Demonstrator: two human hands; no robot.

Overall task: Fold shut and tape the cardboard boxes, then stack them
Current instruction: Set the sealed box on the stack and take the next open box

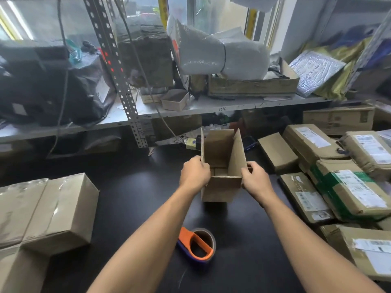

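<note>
While its top flaps stand upright and unfolded, the small open cardboard box [222, 188] sits near the middle of the black bench [135, 187], its plain brown corrugated walls matte and its raw cut edges showing along the near rim. The left flap is seen almost edge-on as a thin blade, the right flap rises as a broad slanted panel, and the far wall shows between them. The left hand [194, 173] grips the box at its near left corner, fingers curled round the base of the left flap, wrist straight and forearm reaching in from the lower left. The right hand [255, 179] holds the near right corner, thumb on the near rim and fingers wrapped round the outside of the right wall, the forearm running in from the lower right. On the bench nearer the person, between the two forearms, lies a roll of brown packing tape [204, 243] in an orange and blue handheld dispenser, round and glossy. To the left sit taped cardboard boxes [48, 210], their seams covered with shiny clear tape. To the right lies a loose heap of sealed parcels [347, 187], creased brown cardboard with white shipping labels, one banded with green tape. Behind the bench runs a grey metal shelf [232, 106] on perforated angle-iron uprights, carrying black plastic bags [53, 87], a white bubble-wrap bundle [222, 53] and a shallow cardboard tray [254, 87].
</note>
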